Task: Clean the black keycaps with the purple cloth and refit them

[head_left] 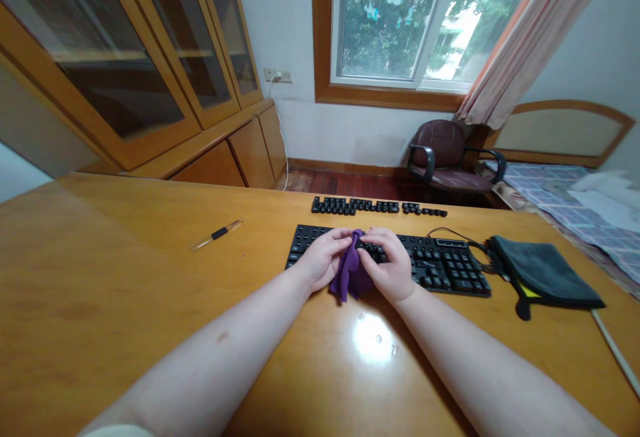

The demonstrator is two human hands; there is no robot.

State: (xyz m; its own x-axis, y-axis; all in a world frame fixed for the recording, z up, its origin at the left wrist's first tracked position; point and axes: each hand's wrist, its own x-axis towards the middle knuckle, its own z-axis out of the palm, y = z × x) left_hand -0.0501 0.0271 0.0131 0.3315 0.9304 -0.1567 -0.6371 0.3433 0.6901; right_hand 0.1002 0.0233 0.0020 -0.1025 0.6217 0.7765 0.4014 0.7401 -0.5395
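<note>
The desk (125, 304) runs broad to the left of the keyboard (460, 272), its wood reaching to the cabinet (193, 44) at the far left, with a slim clear tool with a black grip (219, 232) lying on that side, well apart from the hands. A row of loose black keycaps (336, 206) lies just inside the far edge of the desk, with a narrow strip of wood between it and the keyboard's back edge. On the right the room is tighter: a black cable (481, 248) loops beside the keyboard's end, and a dark grey pouch (550, 270) fills much of the space towards the desk's right edge. Between the keyboard's front edge and the person there is a wide shiny stretch of wood, crossed at its sides by the two forearms. The purple cloth (346, 276) is between the hands, over the left half of the keyboard, its lower folds hanging past the front edge. The left hand (325, 257) is closed on it, gathering it between thumb and fingers. The right hand (389, 262) is half curled, thumb and forefinger tips touching the cloth's right side; whether they pinch a small piece there I cannot tell.
</note>
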